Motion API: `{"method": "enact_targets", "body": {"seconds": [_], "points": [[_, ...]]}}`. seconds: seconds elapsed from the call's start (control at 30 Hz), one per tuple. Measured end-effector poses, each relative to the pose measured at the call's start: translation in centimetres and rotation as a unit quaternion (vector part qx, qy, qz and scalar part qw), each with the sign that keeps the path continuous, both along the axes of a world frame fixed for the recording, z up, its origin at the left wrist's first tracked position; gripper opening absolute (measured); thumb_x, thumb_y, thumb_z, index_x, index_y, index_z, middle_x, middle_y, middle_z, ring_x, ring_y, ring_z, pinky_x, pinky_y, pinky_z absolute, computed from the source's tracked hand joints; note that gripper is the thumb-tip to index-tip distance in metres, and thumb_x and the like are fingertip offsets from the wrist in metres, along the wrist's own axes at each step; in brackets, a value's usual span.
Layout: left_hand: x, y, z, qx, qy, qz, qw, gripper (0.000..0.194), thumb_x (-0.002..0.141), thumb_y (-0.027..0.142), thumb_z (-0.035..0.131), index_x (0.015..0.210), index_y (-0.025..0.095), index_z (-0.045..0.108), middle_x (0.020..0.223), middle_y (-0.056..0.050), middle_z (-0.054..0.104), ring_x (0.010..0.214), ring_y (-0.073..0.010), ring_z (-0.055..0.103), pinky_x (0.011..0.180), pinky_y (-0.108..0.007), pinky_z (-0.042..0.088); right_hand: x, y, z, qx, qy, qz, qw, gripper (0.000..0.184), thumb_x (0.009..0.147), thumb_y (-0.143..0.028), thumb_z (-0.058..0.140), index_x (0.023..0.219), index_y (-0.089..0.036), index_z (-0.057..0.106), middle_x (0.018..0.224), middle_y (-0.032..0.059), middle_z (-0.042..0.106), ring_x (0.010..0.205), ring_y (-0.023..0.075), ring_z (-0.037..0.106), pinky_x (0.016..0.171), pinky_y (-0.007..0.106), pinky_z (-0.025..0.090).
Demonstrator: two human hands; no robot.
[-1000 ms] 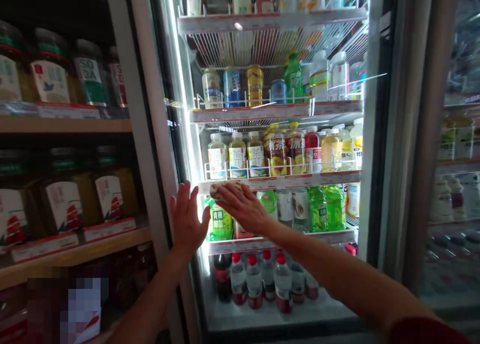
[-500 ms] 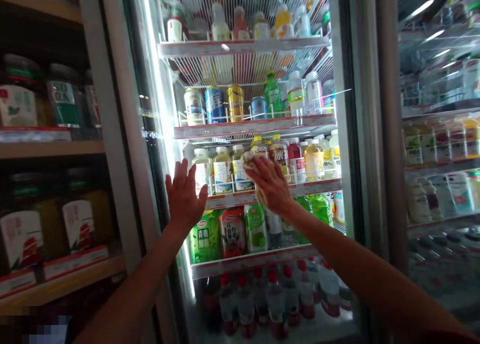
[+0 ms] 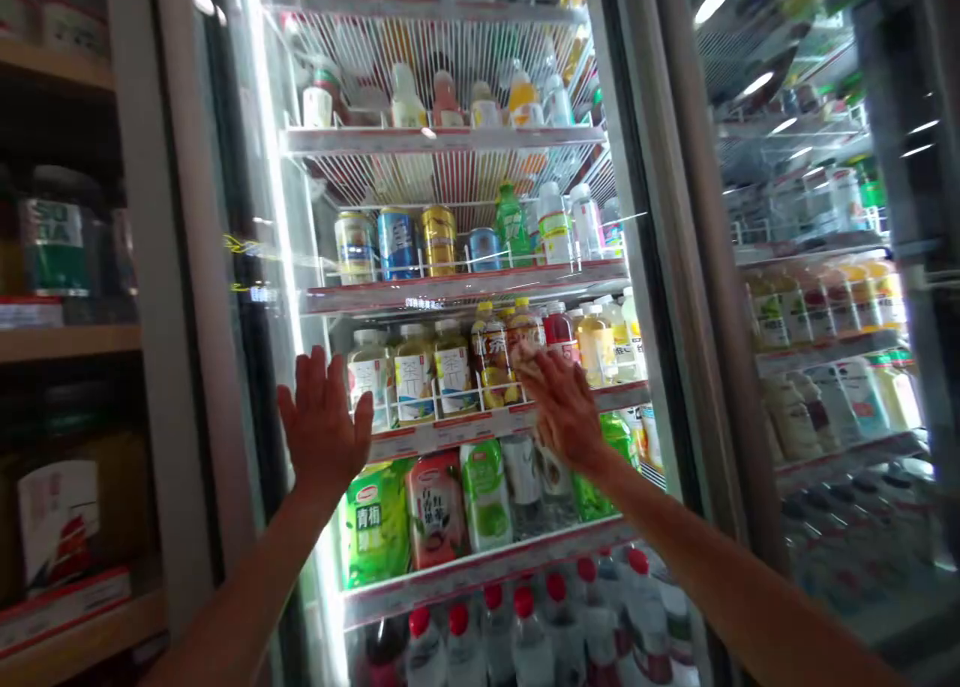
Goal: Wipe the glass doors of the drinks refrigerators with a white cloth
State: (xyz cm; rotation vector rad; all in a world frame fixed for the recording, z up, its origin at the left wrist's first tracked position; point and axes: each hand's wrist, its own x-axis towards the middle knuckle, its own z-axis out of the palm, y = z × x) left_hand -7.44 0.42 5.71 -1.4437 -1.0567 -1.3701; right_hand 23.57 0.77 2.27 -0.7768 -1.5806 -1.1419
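Observation:
My left hand (image 3: 321,422) lies flat with its fingers up and spread apart, seemingly against the glass door of a lit drinks cooler, near the left side of its frame. Nothing is in it. My right hand (image 3: 568,407) presses a pale, crumpled cloth (image 3: 526,355) toward the same glass. Most of the cloth is hidden under the fingers and palm. Behind the right hand stand bottles of tea (image 3: 492,357) and a dark red drink (image 3: 559,329). A white-capped bottle (image 3: 369,375) shows just right of my left hand.
Shelves in the cooler hold cans (image 3: 396,242), green cartons (image 3: 375,527) and red-capped bottles (image 3: 525,627). A metal door frame (image 3: 694,237) runs down the right, with another stocked cooler (image 3: 817,307) beyond. On the left, wooden shelves (image 3: 67,342) carry large jars (image 3: 58,232).
My right hand and the cloth have slid a little to the right across the bottles behind. The left hand stays near the same bottle. The whole view has tilted and shifted.

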Motion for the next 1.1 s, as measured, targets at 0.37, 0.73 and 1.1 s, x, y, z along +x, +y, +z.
{"method": "enact_targets", "body": {"seconds": [0.37,0.73,1.1], "points": [[0.3,0.0,0.0,0.024,0.002,0.005,1.000,0.059,0.091,0.039,0.035,0.144,0.018,0.021,0.149,-0.013,0.023,0.139,-0.0271,0.017,0.113,-0.049,0.010,0.1,1.5,5.5,0.093,0.182,-0.015,0.979,0.053,0.085,-0.018,0.038,0.137,-0.025,0.036,0.146,0.0079,0.031,0.135,0.0264,0.027,0.105,0.051,0.033],[-0.1,0.0,-0.4,0.025,0.020,0.008,0.999,0.059,0.091,0.037,0.037,0.144,0.019,0.019,0.150,-0.011,0.020,0.140,-0.0268,0.015,0.113,-0.049,0.010,4.9,1.3,7.2,0.072,0.248,-0.025,0.966,0.049,0.084,-0.018,0.037,0.132,-0.019,0.044,0.145,0.0116,0.031,0.132,0.0296,0.033,0.103,0.055,0.033],[-0.3,0.0,-0.4,0.024,0.021,0.007,0.999,0.059,0.090,0.037,0.039,0.144,0.020,0.021,0.150,-0.011,0.021,0.139,-0.0274,0.016,0.113,-0.049,0.011,-6.9,0.9,8.0,0.046,-0.049,0.028,0.997,0.063,0.082,-0.017,0.044,0.141,-0.031,0.026,0.149,0.0005,0.027,0.140,0.0215,0.018,0.112,0.046,0.026]]}}
